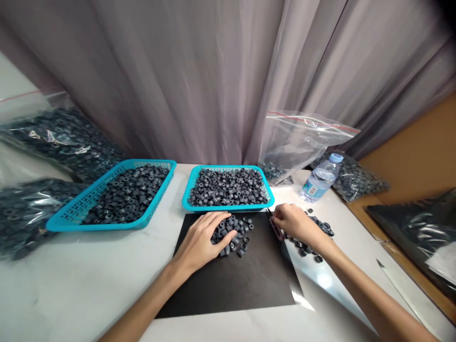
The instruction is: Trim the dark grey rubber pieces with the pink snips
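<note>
My left hand (201, 242) lies at the left side of a loose pile of small dark grey ring-shaped pieces (233, 232). Its fingers are stretched out and the thumb is apart, touching the front of the pile. The pieces rest on a black mat (242, 280). At the mat's right edge, my right hand (294, 221) is closed around a slim tool (270, 213) with a dark tip and a pinkish part below; its exact kind is unclear. Under and beside the right wrist, more grey pieces (322, 225) lie scattered on the white table, partly hidden by the forearm.
Two turquoise baskets (228, 208) (103, 227) full of grey pieces stand behind and left of the mat. Clear zip bags (64, 137) (299, 137) hold more pieces. A water bottle (322, 180) stands at right. A white pointed strip (399, 287) lies near the table's right edge.
</note>
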{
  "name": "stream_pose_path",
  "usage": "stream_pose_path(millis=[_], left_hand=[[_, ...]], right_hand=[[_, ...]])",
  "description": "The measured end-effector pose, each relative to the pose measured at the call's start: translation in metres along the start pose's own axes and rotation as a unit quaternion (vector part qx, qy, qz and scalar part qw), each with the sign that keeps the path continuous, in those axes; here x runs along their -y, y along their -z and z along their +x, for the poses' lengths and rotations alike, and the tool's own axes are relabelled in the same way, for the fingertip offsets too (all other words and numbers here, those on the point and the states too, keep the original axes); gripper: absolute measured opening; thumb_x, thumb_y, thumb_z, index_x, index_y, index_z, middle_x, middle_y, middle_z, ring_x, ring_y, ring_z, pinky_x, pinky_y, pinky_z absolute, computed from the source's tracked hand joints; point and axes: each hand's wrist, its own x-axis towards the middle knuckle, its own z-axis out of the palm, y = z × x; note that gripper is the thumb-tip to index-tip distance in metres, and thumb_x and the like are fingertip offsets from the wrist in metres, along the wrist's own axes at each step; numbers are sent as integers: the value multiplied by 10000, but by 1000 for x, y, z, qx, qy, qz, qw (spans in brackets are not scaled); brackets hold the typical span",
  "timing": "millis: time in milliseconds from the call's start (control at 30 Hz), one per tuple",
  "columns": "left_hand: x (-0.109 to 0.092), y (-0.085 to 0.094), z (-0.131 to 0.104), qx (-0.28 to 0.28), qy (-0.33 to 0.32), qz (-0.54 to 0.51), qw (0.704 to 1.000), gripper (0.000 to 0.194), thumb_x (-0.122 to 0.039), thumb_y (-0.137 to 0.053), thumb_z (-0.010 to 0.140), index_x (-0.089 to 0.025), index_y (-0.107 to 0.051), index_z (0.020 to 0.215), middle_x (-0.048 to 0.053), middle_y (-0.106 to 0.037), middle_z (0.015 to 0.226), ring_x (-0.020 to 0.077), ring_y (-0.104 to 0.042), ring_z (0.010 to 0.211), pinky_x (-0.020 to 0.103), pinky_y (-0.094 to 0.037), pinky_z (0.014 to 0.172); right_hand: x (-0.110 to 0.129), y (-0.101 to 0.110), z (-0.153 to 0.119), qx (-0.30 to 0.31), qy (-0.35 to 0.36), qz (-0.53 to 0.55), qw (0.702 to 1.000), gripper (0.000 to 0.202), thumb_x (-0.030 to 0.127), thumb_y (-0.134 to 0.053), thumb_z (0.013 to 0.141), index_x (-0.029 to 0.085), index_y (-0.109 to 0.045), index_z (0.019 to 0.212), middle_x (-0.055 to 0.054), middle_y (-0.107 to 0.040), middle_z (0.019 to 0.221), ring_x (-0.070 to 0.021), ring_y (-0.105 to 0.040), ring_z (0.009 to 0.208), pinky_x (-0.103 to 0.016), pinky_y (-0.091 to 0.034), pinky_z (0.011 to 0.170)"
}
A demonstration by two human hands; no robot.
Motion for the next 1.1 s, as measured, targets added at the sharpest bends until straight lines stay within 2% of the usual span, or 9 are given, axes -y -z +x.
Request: stream_pose_path(millis=[233, 467, 600, 800, 933, 1100], left_hand=[[-1, 0, 0, -48, 10, -4, 999, 136, -316, -547, 1005, -228, -637, 1057, 30, -720, 1055, 216, -673, 1009, 376, -502, 949], [-3, 0, 0, -44, -8, 6, 999, 140, -240, -482, 1024, -221, -610, 971, 24, -696, 942, 199, -647, 913, 366, -491, 893], [-3, 0, 1, -45, -9, 5, 999, 145, -232, -473, 1024, -224, -608, 972, 24, -690, 941, 198, -643, 916, 362, -490, 885], [-4, 2, 0, -39, -16, 10, 999, 117, -224, -486, 1024, -220, -603, 1022, 31, -691, 981, 202, -645, 942, 361, -489, 889], [-5, 3, 0, -38, -17, 16, 999, 127, -220, -479, 1022, -226, -606, 1028, 30, -698, 983, 202, -653, 936, 363, -497, 886], [-5, 3, 0, -35, -24, 20, 999, 133, -210, -478, 1015, -226, -607, 1046, 33, -705, 990, 208, -660, 940, 369, -503, 881]], right_hand=[[-16, -3, 23, 2, -12, 71, 997, 167, 196, -613, 853, 163, -749, 761, -53, -761, 686, -198, -697, 646, -249, -450, 589], [-19, -8, 38, -47, -39, 65, 996, 183, 161, -581, 825, 140, -758, 781, -70, -765, 735, -195, -701, 688, -249, -442, 610], [-18, -11, 42, -56, -40, 52, 996, 141, 166, -607, 848, 139, -733, 790, -56, -741, 720, -168, -666, 664, -252, -434, 631], [-20, -17, 40, -69, -47, 38, 996, 151, 180, -578, 834, 165, -726, 813, -86, -755, 812, -206, -670, 724, -261, -356, 612], [-22, -17, 40, -88, -44, 53, 994, 166, 215, -535, 882, 175, -695, 903, -69, -748, 872, -198, -666, 758, -256, -377, 630], [-26, -11, 42, -101, -57, 73, 991, 208, 267, -482, 937, 172, -666, 923, -71, -740, 863, -188, -669, 694, -259, -411, 624]])
